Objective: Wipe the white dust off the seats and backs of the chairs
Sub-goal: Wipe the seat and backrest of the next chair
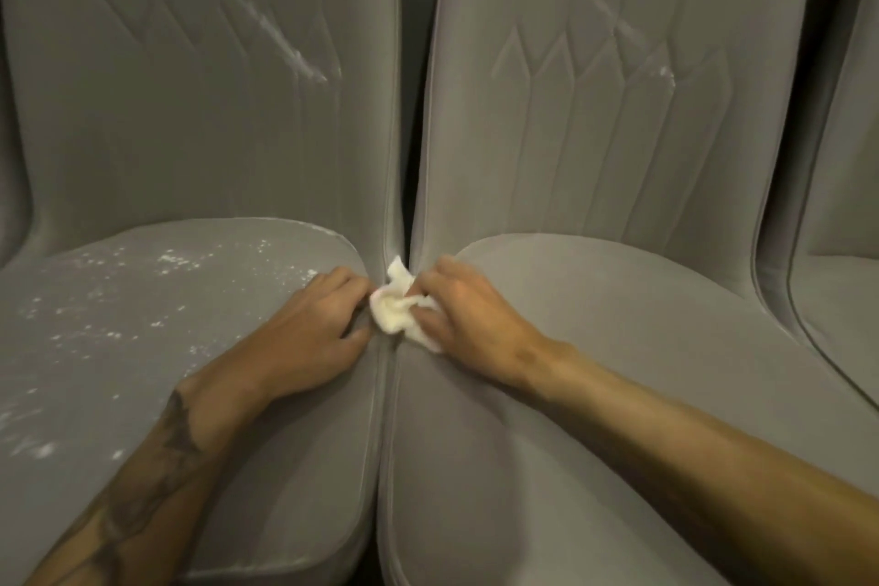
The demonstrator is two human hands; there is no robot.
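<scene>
Two grey upholstered chairs stand side by side. The left chair's seat point(142, 347) is speckled with white dust, and a white streak runs down its back point(190, 86). On the right chair the seat point(618, 371) looks plain, while its back point(594, 109) carries faint white marks. A crumpled white cloth point(397, 307) sits at the seam between the two seats. My right hand point(466, 314) grips the cloth. My left hand point(309, 324) rests on the left seat's inner edge, its fingertips touching the cloth.
A dark narrow gap point(409, 109) separates the two backs. A third grey chair point(837, 276) stands at the far right, partly cut off by the frame.
</scene>
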